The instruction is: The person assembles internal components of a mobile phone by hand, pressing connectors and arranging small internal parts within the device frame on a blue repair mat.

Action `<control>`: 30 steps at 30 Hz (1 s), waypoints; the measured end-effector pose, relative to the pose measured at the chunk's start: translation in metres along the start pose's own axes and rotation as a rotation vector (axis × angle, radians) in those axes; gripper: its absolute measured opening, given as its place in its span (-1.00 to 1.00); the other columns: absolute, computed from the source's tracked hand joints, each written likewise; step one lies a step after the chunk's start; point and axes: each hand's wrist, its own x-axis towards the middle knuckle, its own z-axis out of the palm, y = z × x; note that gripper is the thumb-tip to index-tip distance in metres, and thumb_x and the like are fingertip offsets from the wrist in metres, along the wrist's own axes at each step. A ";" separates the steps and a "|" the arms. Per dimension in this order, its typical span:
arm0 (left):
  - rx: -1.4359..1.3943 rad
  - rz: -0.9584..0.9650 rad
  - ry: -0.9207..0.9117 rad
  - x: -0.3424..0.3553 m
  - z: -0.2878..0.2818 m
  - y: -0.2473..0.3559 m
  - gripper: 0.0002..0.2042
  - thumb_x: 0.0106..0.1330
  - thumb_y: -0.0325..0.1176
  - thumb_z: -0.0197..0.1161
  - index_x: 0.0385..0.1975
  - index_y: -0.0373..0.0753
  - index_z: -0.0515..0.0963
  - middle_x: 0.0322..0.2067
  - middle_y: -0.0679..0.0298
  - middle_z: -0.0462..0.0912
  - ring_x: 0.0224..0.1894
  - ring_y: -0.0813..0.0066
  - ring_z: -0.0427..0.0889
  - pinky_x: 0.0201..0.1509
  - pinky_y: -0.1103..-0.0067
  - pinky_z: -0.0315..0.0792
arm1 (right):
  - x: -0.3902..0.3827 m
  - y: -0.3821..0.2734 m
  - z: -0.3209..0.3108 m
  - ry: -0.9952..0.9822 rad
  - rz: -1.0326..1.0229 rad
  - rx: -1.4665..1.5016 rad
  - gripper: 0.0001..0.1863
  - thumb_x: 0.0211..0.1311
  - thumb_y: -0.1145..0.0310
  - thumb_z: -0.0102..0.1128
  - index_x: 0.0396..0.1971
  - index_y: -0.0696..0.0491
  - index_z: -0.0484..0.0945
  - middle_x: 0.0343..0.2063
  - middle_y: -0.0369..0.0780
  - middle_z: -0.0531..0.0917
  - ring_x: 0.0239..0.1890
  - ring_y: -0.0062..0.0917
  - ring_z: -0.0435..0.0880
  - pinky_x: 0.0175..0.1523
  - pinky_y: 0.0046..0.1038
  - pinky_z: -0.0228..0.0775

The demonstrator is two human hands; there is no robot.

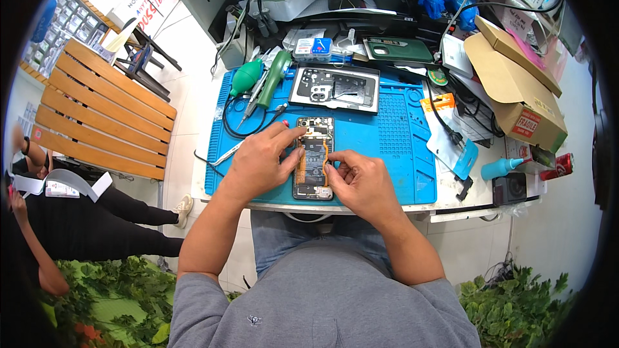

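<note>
An opened smartphone [314, 188] lies upright before me on a blue repair mat [271, 192]. Its black battery [314, 162] shows, with an orange flex cable [325, 149] along the right side, bowed outward near my fingers. My left hand [261, 158] is closed at the upper left of the phone, index fingertip on the top board and thumb at the left edge. At the right edge, my right hand [361, 183] has thumb and forefinger closed by the cable, other fingers curled. Whether the cable itself is pinched is hard to see.
Beyond the phone lies a phone frame [335, 88] in a tray. A green blower bulb [246, 78], a green screwdriver-like tool [275, 80] and tweezers [229, 153] are at left. Cardboard boxes [516, 93], cables and a blue bottle [501, 167] crowd the right. A person [97, 219] stands left, near a wooden bench [103, 113].
</note>
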 end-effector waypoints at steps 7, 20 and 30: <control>0.055 0.053 -0.074 0.011 -0.002 -0.007 -0.74 0.37 -0.36 0.57 0.04 -0.07 0.85 -0.18 0.22 0.77 -0.37 0.33 0.78 -0.24 0.45 0.67 | 0.000 -0.001 0.000 -0.010 0.002 0.008 -0.81 0.38 0.44 0.48 -0.10 0.21 0.81 -0.55 -0.09 0.79 -0.56 -0.41 0.80 -0.42 -0.37 0.60; -0.120 -0.143 -0.046 0.014 -0.008 -0.010 -0.84 0.33 -0.42 0.58 -0.13 -0.22 0.86 -0.26 0.24 0.77 -0.40 0.47 0.74 -0.28 0.53 0.61 | 0.000 0.002 0.001 -0.018 -0.005 0.020 -0.82 0.38 0.43 0.47 -0.12 0.20 0.79 -0.55 -0.10 0.78 -0.56 -0.36 0.80 -0.40 -0.33 0.61; -0.391 -0.015 -0.066 0.044 -0.013 0.017 -0.64 0.28 -0.68 0.36 0.08 -0.30 0.77 -0.03 0.24 0.74 -0.03 0.49 0.80 0.08 0.55 0.79 | -0.001 0.004 0.001 -0.021 -0.007 0.002 -0.85 0.38 0.42 0.44 -0.17 0.17 0.79 -0.56 -0.11 0.77 -0.57 -0.31 0.78 -0.41 -0.28 0.58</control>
